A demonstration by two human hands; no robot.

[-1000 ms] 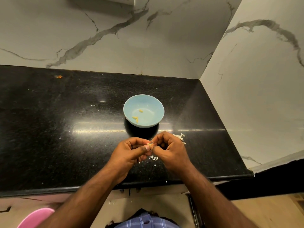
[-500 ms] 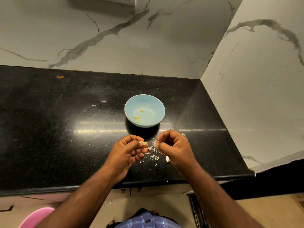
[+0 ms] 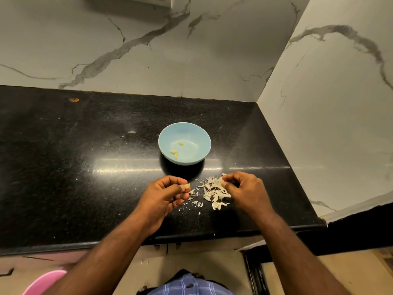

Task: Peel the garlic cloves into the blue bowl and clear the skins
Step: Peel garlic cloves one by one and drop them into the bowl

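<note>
While left hand [image 3: 168, 192] pinches peeled clove [image 3: 187, 186], blue bowl [image 3: 197, 133] sits just beyond; right hand [image 3: 244, 188] pinches skins [image 3: 214, 190].

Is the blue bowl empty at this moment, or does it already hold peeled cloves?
Not empty: the blue bowl stands upright on the black counter with three peeled cloves inside.

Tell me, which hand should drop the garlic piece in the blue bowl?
Probably the left hand. Its grip already pinches the peeled clove, just in front of the blue bowl. The right hand sits at the pile of skins.
</note>
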